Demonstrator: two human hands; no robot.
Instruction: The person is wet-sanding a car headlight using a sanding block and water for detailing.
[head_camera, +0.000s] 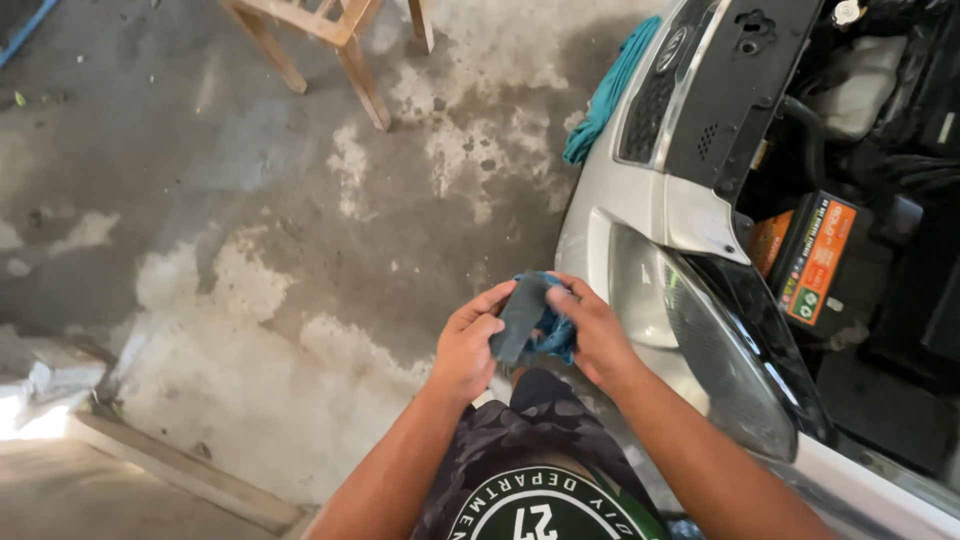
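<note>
My left hand (468, 343) and my right hand (592, 328) together grip a small grimy blue rag (530, 318), held bunched between the fingers in front of my body. The rag is dark grey on the face toward me and blue at its edges. Both hands hover just left of a silver car's headlight (700, 340), without touching it.
The silver car (640, 190) stands at the right with its hood open, showing a black battery with an orange label (815, 262). A teal cloth (605, 95) hangs over the grille. Wooden chair legs (340, 45) stand on stained concrete floor (250, 250) at the top.
</note>
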